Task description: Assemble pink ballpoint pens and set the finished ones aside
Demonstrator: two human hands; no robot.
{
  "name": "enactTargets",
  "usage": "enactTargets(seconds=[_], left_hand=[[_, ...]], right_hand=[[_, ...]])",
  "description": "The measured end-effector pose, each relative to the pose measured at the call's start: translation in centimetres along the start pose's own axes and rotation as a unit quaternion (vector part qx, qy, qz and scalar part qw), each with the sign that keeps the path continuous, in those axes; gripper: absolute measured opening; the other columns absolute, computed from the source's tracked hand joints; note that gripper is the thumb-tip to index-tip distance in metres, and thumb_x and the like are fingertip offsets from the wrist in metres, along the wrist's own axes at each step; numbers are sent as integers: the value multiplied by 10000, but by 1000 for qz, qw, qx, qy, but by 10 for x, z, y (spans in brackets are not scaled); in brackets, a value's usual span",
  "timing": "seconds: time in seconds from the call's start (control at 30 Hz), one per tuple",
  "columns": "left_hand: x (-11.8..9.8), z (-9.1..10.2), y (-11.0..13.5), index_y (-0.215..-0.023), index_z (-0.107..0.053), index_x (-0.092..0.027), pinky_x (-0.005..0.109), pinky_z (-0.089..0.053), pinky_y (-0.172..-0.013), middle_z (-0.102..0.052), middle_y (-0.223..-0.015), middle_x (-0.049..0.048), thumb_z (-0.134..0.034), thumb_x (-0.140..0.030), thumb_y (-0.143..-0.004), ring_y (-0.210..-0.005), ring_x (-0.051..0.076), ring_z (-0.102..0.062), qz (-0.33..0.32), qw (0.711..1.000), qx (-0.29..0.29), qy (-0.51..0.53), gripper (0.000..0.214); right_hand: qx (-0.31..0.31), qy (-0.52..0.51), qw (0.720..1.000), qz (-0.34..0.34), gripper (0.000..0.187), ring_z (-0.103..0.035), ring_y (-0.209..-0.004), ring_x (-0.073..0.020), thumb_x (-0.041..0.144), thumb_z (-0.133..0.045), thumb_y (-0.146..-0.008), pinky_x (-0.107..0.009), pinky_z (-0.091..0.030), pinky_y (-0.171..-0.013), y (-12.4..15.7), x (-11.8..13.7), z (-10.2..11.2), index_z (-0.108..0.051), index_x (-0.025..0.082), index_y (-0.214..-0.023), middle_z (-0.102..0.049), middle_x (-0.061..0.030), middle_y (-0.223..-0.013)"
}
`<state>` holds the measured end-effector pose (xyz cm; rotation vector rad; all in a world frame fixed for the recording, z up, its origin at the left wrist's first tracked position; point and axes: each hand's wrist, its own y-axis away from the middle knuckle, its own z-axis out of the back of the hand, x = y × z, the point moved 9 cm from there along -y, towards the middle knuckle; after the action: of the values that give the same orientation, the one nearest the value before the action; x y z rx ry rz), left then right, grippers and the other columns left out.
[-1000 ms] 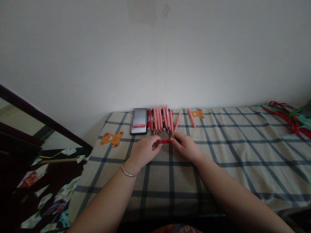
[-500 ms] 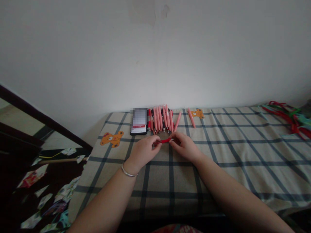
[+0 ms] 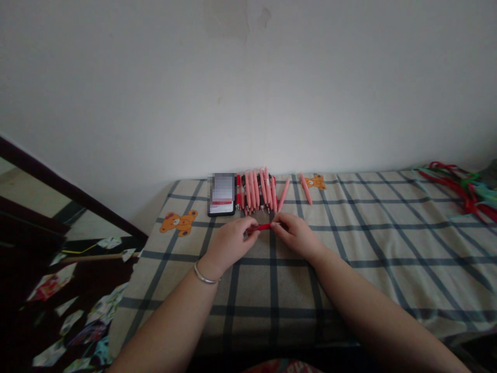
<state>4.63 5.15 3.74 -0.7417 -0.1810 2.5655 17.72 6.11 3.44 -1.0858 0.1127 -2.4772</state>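
Our left hand [image 3: 234, 239] and right hand [image 3: 294, 232] pinch the red pen [image 3: 264, 227], hiding its ends; pens [image 3: 257, 190] crowd twelve o'clock, a loose pen [image 3: 284, 194] one, phone [image 3: 223, 196] ten, ribbons [image 3: 452, 185] three.

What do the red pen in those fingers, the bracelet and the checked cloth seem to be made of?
Red pen: probably smooth plastic, judging by its even, solid colour.
Bracelet: likely polished metal, being silvery with bright glints.
Checked cloth: matte woven fabric, as its soft folds suggest; which fibre, I cannot tell.
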Motion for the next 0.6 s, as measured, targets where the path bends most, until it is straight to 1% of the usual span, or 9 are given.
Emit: enactTargets(seconds=[0.17, 0.23, 0.33, 0.4, 0.6], left_hand=[[-1, -1, 0, -917, -590, -230, 232, -375, -573, -657, -822, -15, -510, -295, -840, -696, 129, -588, -3, 1000, 8, -9, 128], [-1, 0, 0, -922, -589, -227, 231, -379, -584, -658, -836, -13, -505, -287, -841, -704, 129, -588, -1, 1000, 8, -10, 131], [0, 1, -1, -932, -590, -225, 234, -393, -611, -656, -845, -10, -499, -277, -842, -719, 132, -588, 4, 1000, 5, -14, 138], [1, 1, -1, -934, -590, -225, 235, -396, -616, -656, -840, -9, -500, -272, -839, -725, 135, -590, 8, 1000, 3, -18, 139], [4, 0, 0, -927, -581, -236, 236, -393, -602, -662, -837, -23, -508, -290, -837, -707, 132, -599, 18, 1000, 0, -21, 128]], right_hand=[[3, 1, 1000, 2, 204, -519, -662, -142, 300, -455, -872, -248, -367, -607, 0, -1, -1, -544, 192, -723, -569, -8, -699], [4, -2, 1000, 1, 201, -524, -670, -142, 305, -451, -873, -248, -373, -615, 0, -1, -2, -553, 190, -745, -577, -10, -710], [0, -20, 1000, -10, 155, -523, -651, -135, 317, -472, -862, -244, -386, -605, 1, -3, -2, -563, 192, -868, -580, -4, -722], [-6, -30, 999, -17, 162, -511, -620, -128, 314, -497, -847, -238, -388, -582, 2, -4, -2, -552, 195, -940, -571, 4, -716], [-1, -27, 999, -17, 123, -511, -622, -129, 280, -481, -851, -245, -388, -586, 1, -4, -2, -553, 197, -905, -576, 2, -714]])
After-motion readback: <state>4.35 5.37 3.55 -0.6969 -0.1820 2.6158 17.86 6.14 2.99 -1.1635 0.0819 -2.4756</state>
